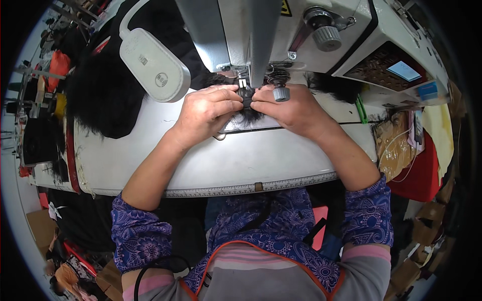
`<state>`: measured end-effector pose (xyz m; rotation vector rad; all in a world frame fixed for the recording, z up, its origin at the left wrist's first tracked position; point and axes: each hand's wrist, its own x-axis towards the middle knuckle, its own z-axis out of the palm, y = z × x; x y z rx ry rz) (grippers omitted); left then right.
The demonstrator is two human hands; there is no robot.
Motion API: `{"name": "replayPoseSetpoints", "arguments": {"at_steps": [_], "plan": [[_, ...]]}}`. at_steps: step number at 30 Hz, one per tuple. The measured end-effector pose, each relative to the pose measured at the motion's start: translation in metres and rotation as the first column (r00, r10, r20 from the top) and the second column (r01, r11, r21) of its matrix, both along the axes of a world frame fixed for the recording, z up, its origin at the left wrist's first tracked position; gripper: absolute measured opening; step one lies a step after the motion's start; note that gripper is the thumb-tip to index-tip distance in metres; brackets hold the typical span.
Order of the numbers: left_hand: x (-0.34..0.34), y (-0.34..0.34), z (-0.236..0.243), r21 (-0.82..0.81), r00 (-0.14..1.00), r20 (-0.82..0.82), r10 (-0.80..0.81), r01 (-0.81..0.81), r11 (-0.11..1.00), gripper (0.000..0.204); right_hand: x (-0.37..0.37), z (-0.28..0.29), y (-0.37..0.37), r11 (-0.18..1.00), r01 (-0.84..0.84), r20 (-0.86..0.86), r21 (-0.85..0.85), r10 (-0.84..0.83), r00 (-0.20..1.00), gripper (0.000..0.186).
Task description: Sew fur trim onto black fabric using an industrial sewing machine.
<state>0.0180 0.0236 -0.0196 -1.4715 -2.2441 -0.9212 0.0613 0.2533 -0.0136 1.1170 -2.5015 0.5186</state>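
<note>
Left hand (208,108) and right hand (293,108) pinching black hair strip (247,103), long axis running away under needle

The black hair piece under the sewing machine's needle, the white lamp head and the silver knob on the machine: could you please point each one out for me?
black hair piece (249,116): head view, on the loose strands just below the fingertips.
white lamp head (153,65): head view, middle of its flat oval face.
silver knob (327,38): head view, on its ribbed side.

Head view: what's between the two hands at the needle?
A strip of black hair pinched by left hand and right hand under the sewing machine; head view.
</note>
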Motion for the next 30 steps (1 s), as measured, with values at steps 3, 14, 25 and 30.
{"name": "replayPoseSetpoints", "arguments": {"at_steps": [3, 14, 25, 30], "plan": [[0.0, -0.003, 0.0, -0.049, 1.0, 0.016, 0.0, 0.001, 0.999, 0.017, 0.0, -0.005, 0.003, 1.0, 0.001, -0.008, -0.011, -0.001, 1.0, 0.021], [-0.013, -0.002, 0.005, -0.074, 0.999, -0.013, 0.033, -0.034, 0.997, 0.017, -0.005, -0.004, -0.005, 0.988, 0.157, 0.048, -0.006, -0.157, 0.986, 0.017], [-0.017, -0.008, -0.001, -0.087, 0.985, 0.163, 0.054, -0.041, 0.995, 0.019, -0.007, -0.007, -0.005, 0.981, 0.191, -0.005, 0.009, -0.191, 0.981, 0.021], [-0.017, -0.008, -0.004, -0.072, 0.99, 0.12, 0.068, -0.06, 0.996, 0.019, -0.007, -0.005, -0.005, 0.979, 0.197, 0.038, 0.061, -0.199, 0.979, 0.02]]}}
